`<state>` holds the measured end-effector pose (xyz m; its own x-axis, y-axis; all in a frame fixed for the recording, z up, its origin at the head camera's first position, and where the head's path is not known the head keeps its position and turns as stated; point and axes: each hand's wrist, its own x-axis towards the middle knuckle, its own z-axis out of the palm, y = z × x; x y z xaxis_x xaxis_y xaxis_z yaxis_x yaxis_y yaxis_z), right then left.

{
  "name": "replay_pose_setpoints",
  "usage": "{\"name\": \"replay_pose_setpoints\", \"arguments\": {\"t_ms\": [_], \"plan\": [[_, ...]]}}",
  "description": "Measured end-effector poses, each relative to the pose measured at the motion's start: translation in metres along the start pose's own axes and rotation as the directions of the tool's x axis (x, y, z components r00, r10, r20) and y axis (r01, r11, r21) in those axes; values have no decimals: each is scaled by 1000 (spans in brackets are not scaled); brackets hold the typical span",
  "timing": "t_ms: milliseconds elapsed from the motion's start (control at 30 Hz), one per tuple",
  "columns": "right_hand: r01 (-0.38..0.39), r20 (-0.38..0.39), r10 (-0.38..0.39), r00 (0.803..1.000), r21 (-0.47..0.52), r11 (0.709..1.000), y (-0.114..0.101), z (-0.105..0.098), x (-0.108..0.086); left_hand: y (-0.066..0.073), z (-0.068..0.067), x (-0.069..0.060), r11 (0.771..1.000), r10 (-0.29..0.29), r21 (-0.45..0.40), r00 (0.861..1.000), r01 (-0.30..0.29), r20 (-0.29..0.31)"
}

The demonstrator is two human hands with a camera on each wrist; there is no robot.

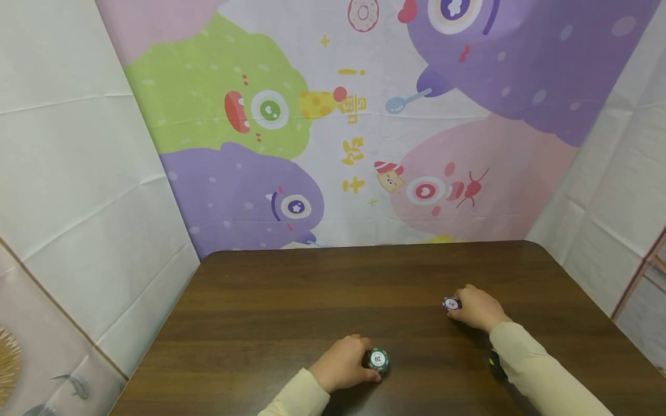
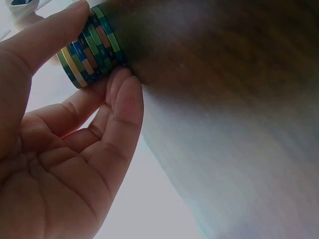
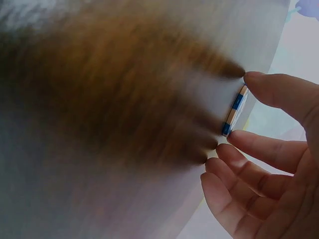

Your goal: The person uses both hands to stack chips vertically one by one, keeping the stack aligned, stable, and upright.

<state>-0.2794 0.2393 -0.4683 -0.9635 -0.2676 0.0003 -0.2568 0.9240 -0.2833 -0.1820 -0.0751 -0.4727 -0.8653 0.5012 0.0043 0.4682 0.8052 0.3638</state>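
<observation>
My left hand (image 1: 343,363) holds a short stack of green poker chips (image 1: 378,360) near the front middle of the table; the top one is marked 20. In the left wrist view, thumb and fingers lie on opposite sides of that stack (image 2: 92,52), whose edges show green, blue and pale blocks. Farther back on the right, my right hand (image 1: 480,308) pinches a blue and white poker chip (image 1: 450,303) at the tabletop. The right wrist view shows this chip (image 3: 234,112) edge-on between thumb and index finger, the fingertips touching the table.
A dark object with a yellow mark (image 1: 495,365) sits beside the right sleeve, partly hidden; its kind is unclear. The brown wooden table (image 1: 291,289) has rounded back corners. Behind it hangs a cartoon-printed cloth (image 1: 354,219), with pale cloth walls at both sides.
</observation>
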Motion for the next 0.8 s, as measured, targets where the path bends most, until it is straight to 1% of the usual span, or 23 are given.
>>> {"name": "replay_pose_setpoints", "arguments": {"t_ms": [367,567,800], "plan": [[-17,11,17,1000,-21,1000,1,2,8,-1,1,1,1000,-6,-3,1000,6,12],[-9,7,9,1000,-27,1000,2,3,11,-1,1,0,1000,-2,-9,1000,2,6],[-5,6,6,1000,-22,1000,1,4,12,-2,0,1,1000,-1,-15,1000,1,19]]}}
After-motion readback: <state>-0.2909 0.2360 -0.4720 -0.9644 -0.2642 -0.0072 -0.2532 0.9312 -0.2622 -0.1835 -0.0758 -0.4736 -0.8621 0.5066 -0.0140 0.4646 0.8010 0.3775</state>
